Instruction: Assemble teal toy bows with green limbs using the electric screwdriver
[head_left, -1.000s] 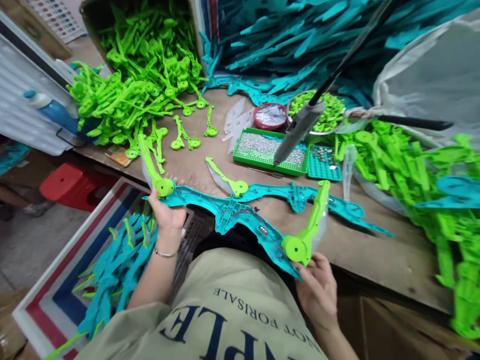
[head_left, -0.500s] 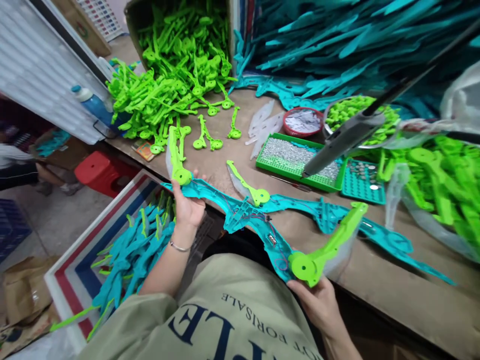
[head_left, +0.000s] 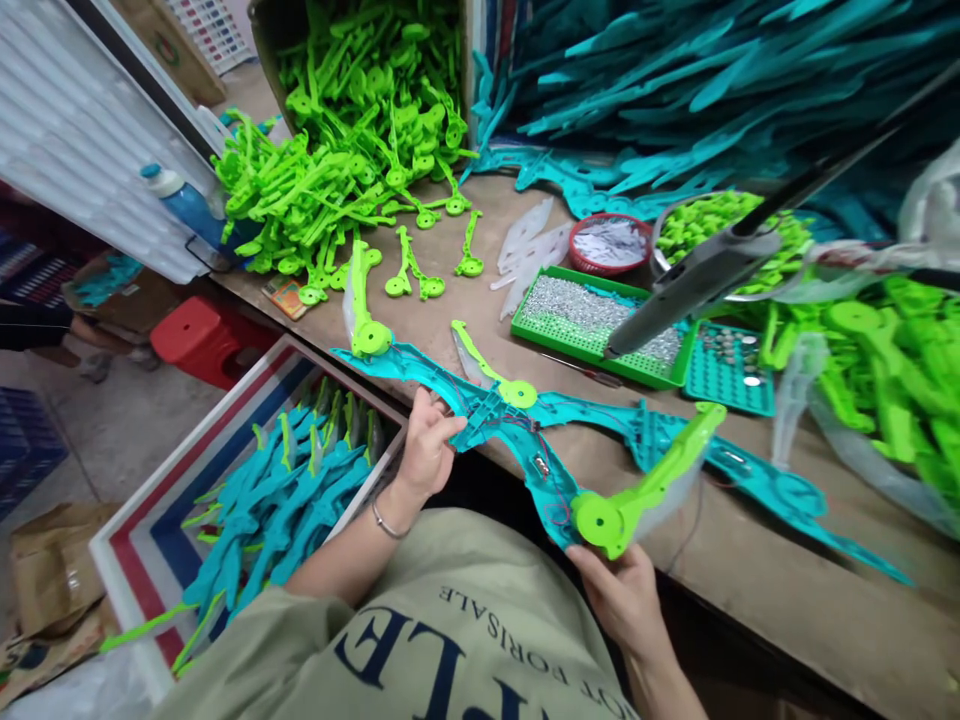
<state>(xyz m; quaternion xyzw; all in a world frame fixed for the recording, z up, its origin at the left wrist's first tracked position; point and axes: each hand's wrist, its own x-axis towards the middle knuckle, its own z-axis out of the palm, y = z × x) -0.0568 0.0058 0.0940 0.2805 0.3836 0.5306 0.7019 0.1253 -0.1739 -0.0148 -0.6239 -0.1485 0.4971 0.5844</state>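
A teal plastic toy bow shell (head_left: 442,375), with thin wires inside, spans both hands. One lime-green arm (head_left: 369,335) stands at its left end and another green arm (head_left: 600,520) at its right end, each with a clear piece alongside. My left hand (head_left: 427,450) is closed on the shell near its middle, thumb and fingers at the lower edge. At the right end, beneath the green disc, my right hand (head_left: 619,595) grips the shell; some fingers are hidden. Behind it on the table lies a second teal shell (head_left: 592,410) with one green arm (head_left: 517,393) at its left end.
Green arms (head_left: 322,210) spill from a box at the back left. A green tray (head_left: 517,325) of screws, a red basket (head_left: 574,255) and a dark screwdriver (head_left: 675,285), hanging tip down, are at right. A striped box (head_left: 131,545) of assembled bows stands lower left.
My left hand has slid from the left end of the bow shell to its middle. The shell's left end has shifted slightly right; my right hand keeps its hold, moving slightly left.
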